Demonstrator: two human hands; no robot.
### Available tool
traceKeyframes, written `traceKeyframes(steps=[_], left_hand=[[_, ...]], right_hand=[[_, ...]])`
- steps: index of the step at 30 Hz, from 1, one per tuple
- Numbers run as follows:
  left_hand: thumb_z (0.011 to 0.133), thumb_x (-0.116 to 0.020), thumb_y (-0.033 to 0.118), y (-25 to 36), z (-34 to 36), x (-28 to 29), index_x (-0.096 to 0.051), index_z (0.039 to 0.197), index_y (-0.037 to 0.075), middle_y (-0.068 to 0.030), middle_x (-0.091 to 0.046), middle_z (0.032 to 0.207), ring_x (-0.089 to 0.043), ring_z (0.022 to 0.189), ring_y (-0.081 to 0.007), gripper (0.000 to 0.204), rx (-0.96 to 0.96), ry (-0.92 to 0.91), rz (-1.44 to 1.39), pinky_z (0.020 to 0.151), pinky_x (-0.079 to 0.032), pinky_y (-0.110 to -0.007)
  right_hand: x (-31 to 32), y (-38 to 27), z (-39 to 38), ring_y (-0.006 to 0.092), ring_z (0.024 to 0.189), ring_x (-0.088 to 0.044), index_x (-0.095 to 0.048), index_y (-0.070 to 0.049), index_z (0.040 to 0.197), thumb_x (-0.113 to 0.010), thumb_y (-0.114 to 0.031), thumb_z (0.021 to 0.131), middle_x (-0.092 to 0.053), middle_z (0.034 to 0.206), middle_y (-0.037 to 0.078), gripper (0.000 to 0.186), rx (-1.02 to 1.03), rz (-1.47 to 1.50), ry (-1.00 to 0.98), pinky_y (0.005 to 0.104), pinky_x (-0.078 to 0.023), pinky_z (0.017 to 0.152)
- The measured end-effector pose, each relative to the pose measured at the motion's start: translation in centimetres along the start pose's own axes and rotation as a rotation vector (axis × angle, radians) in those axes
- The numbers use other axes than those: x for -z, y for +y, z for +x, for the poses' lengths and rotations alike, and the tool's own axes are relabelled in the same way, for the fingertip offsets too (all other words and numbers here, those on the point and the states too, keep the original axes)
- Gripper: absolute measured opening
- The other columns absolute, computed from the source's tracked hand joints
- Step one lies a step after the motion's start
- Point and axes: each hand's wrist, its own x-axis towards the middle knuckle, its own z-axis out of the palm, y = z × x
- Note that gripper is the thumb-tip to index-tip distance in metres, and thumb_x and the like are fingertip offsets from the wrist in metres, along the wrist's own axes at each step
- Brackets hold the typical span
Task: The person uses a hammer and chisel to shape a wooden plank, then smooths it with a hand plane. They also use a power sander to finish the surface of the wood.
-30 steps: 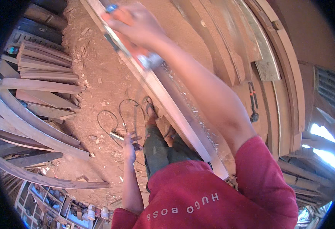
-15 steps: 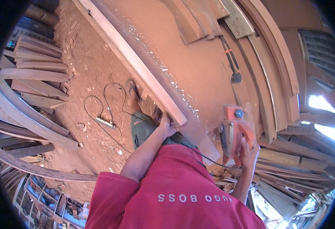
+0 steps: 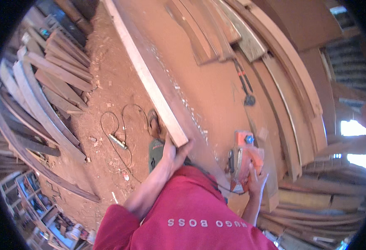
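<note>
A long, pale wooden beam (image 3: pixel 149 83) lies along the left edge of a dusty workbench (image 3: pixel 199 91). At its near end is my left hand (image 3: pixel 172 157), fingers and thumb closed about the squared end. My right hand (image 3: pixel 256 180) is wrapped around the handle of an orange electric planer (image 3: pixel 244 156), which has a blue knob on its front. The planer is over the near right part of the bench; whether its sole touches the surface I cannot tell. Light wood shavings (image 3: pixel 183 100) trail beside the beam.
Black pincers (image 3: pixel 245 85) with red bands lie beyond the planer. Curved boards (image 3: pixel 291 108) line the bench's right side. Stacked curved planks (image 3: pixel 45 108) stand at left. A looped cable (image 3: pixel 126 116) with a socket strip (image 3: pixel 118 141) lies on the floor near my foot.
The view has turned, shifting the surroundings. My left hand has opened and reclosed further around the beam's end. My right hand has brought the planer lower and nearer my body.
</note>
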Motion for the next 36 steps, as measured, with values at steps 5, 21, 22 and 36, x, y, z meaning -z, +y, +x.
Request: traceKeyframes(steps=[5,21,22,36], left_hand=[[0.101,-0.039,0.052,1.1,-11.7,-5.6,-0.043,0.137,0.003,-0.0186,-0.061,0.121,-0.060,0.116,-0.0325,0.061,-0.367,-0.208,0.372,0.094,-0.053,-0.049],[0.093,-0.066,0.037,6.6,-22.8,-19.7,-0.053,0.108,-0.006,-0.0266,-0.067,0.104,-0.072,0.091,-0.0364,0.047,-1.018,-0.653,0.337,0.076,-0.062,-0.045],[0.093,-0.067,0.037,6.6,-22.6,-19.8,-0.053,0.108,-0.006,-0.0266,-0.067,0.104,-0.072,0.090,-0.0360,0.048,-1.025,-0.665,0.330,0.075,-0.063,-0.045],[0.093,-0.064,0.041,6.5,-22.5,-20.2,-0.051,0.113,-0.008,-0.0244,-0.068,0.100,-0.073,0.083,-0.0317,0.055,-1.054,-0.603,0.343,0.070,-0.063,-0.041]], right_hand=[[-1.3,-2.5,2.2,0.0054,0.064,-0.048,-0.064,-0.001,0.082,-0.071,-0.022,0.089,-0.057,0.072,-0.004,0.023,0.140,0.008,-0.127,0.0256,-0.040,0.055],[-2.0,-3.6,5.2,0.0058,0.065,-0.053,-0.065,0.000,0.091,-0.072,-0.019,0.089,-0.060,0.077,-0.001,0.021,0.323,0.041,-0.184,0.0248,-0.043,0.053],[-1.7,-2.8,5.7,0.0056,0.063,-0.053,-0.065,0.000,0.091,-0.073,-0.019,0.089,-0.059,0.075,-0.001,0.021,0.365,0.019,-0.175,0.0245,-0.042,0.051],[-2.4,-3.0,5.1,0.0065,0.067,-0.055,-0.065,-0.001,0.092,-0.074,-0.022,0.088,-0.062,0.080,0.001,0.024,0.340,0.061,-0.206,0.0243,-0.044,0.054]])
